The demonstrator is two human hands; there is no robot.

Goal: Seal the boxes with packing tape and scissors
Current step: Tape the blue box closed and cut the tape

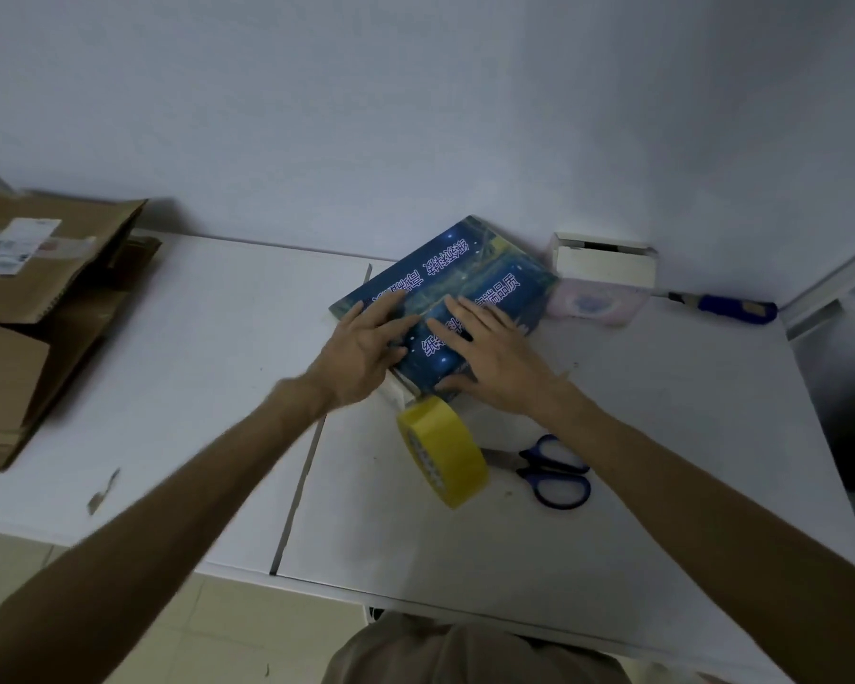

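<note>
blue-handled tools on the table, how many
2: the scissors just right of the yellow tape roll, and a knife-like tool against the wall at far right, beside the pink box. The cardboard pile could hide more.

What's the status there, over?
Left hand and right hand flat on dark blue printed box. Yellow tape roll at its near end. Blue-handled scissors untouched.

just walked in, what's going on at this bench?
A person presses the left hand and right hand, fingers flat, onto the top of a blue printed box on the white table. The yellow tape roll sits at the box's near end, unheld. The blue-handled scissors lie beside it. It looks like flaps or tape being smoothed down.
</note>
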